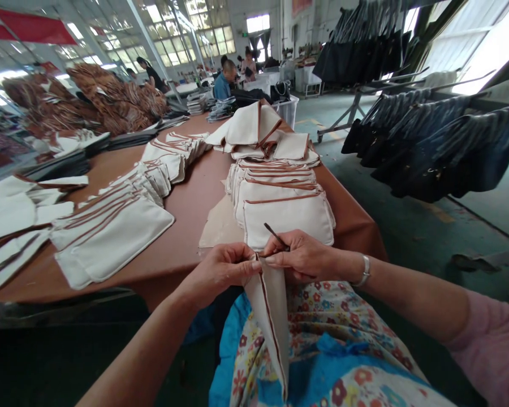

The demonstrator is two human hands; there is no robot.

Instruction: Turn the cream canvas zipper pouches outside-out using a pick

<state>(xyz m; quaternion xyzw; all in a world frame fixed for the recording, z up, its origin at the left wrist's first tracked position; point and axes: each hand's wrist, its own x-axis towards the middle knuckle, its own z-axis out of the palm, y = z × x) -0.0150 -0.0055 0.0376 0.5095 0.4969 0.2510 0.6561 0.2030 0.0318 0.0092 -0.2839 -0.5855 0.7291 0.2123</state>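
A cream fabric pouch [274, 316] with brown edging hangs over my lap, its narrow edge turned toward me. My left hand [220, 265] pinches its upper corner between thumb and fingers. At the same corner, my right hand [305, 257] presses its thumb and fingertips close to the left thumb. A thin dark tool [275, 236] with a narrow shaft sticks up out of my right hand; its other end is hidden in the grip, so its kind is unclear. Just beyond my hands stands a row of similar cream pouches [286, 217] with brown-trimmed tops.
The brown-covered table [190, 226] carries another overlapping row of pouches [123, 237] on the left and a loose heap of pieces [254, 127] farther back. Brown bundles [114, 102] lie at far left. On the right stand racks with hanging black bags [432, 152]. Several people sit far off.
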